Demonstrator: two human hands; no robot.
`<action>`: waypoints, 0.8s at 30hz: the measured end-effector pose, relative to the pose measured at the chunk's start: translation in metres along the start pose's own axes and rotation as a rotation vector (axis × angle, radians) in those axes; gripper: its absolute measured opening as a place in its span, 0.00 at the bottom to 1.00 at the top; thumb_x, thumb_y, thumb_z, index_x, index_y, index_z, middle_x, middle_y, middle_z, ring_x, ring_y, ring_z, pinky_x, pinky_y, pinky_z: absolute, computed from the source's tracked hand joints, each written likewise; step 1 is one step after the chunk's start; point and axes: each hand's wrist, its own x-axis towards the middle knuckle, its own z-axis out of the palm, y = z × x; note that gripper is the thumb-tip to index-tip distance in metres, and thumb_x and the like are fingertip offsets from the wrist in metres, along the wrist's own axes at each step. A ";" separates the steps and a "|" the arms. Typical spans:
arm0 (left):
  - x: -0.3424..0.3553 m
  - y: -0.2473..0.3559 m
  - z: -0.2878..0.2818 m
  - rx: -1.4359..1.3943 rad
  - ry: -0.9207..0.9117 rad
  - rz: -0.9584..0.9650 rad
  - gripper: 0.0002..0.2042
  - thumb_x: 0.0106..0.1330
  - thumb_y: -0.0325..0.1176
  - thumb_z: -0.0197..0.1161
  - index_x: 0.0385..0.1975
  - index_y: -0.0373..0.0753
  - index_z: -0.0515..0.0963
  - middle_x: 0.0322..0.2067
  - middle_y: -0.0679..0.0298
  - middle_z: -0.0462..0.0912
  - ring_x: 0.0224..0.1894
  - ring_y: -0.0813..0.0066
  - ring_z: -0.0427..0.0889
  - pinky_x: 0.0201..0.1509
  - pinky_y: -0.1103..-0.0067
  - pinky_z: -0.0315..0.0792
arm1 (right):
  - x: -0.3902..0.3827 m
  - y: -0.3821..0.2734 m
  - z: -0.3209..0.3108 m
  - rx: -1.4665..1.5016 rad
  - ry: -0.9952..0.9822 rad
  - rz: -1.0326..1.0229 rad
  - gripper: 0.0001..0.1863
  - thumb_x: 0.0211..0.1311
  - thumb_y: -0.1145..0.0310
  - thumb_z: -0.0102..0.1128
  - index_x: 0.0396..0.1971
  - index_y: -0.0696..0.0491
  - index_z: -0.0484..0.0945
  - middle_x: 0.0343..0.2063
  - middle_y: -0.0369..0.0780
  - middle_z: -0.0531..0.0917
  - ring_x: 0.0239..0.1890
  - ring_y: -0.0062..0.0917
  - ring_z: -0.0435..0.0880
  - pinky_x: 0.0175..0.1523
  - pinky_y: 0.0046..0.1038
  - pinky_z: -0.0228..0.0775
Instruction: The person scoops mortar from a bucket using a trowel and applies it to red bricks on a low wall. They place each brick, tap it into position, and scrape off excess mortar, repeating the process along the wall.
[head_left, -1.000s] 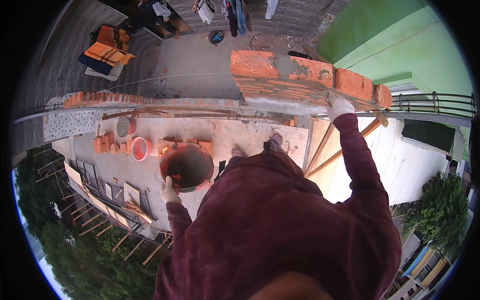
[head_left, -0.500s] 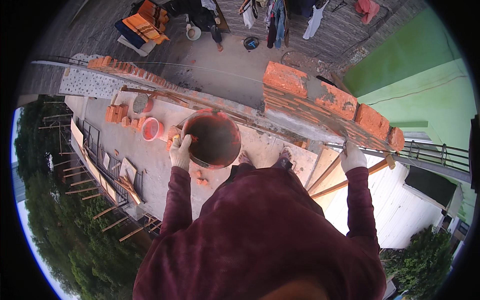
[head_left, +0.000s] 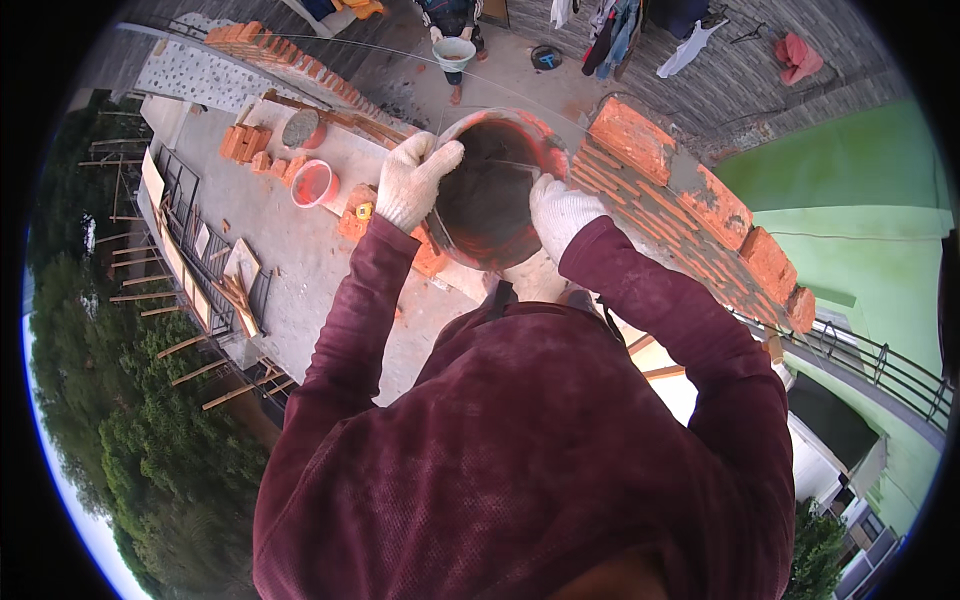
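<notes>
My left hand [head_left: 415, 182], in a white knit glove, is closed on the left rim of a round bucket [head_left: 552, 128] with a red-stained rim. Grey wet mortar [head_left: 485, 215] lies inside it. My right hand [head_left: 563, 212], also gloved, is closed at the bucket's right side. From it a flat grey blade, which looks like a trowel, reaches over the mortar; its handle is hidden in the glove. The bucket is in front of my body, beside the brick wall [head_left: 690, 225], whose top bears mortar and several orange bricks.
Below at left are a pink-rimmed bucket [head_left: 315, 184], a mortar-filled bucket [head_left: 303, 129] and stacked bricks [head_left: 245, 143]. A string [head_left: 380, 50] runs along the wall line. Beyond the wall a person [head_left: 452, 20] holds a pale basin [head_left: 454, 52]. Metal railing [head_left: 880, 362] stands at right.
The bucket has moved up and right with my left hand. My right hand has come from the wall's near side to the bucket. The person beyond the wall now stands holding the basin.
</notes>
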 end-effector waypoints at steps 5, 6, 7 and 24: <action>-0.002 0.000 -0.009 0.014 0.060 0.009 0.21 0.65 0.46 0.70 0.19 0.37 0.71 0.17 0.71 0.66 0.24 0.85 0.65 0.27 0.78 0.63 | -0.032 0.012 -0.012 0.327 -0.124 -0.011 0.14 0.58 0.72 0.60 0.42 0.64 0.75 0.30 0.53 0.84 0.34 0.45 0.89 0.39 0.40 0.82; -0.006 0.001 -0.009 0.039 0.061 0.024 0.21 0.65 0.46 0.70 0.20 0.36 0.72 0.17 0.70 0.66 0.24 0.84 0.65 0.27 0.77 0.64 | -0.036 0.019 -0.023 0.383 -0.149 0.042 0.15 0.58 0.72 0.60 0.42 0.65 0.74 0.29 0.54 0.84 0.34 0.47 0.88 0.39 0.41 0.82; -0.008 0.002 -0.008 0.060 0.055 0.044 0.21 0.64 0.46 0.70 0.20 0.36 0.72 0.17 0.69 0.66 0.24 0.83 0.65 0.28 0.76 0.65 | -0.044 0.027 -0.038 0.406 -0.180 0.149 0.15 0.59 0.71 0.60 0.42 0.66 0.75 0.28 0.55 0.85 0.33 0.48 0.88 0.39 0.42 0.82; 0.001 0.025 0.027 -0.097 -0.113 0.189 0.16 0.64 0.36 0.72 0.21 0.38 0.71 0.22 0.76 0.64 0.27 0.86 0.61 0.31 0.81 0.59 | -0.054 0.009 -0.030 1.368 -0.551 0.354 0.11 0.61 0.64 0.62 0.36 0.56 0.76 0.17 0.36 0.74 0.15 0.20 0.76 0.19 0.25 0.70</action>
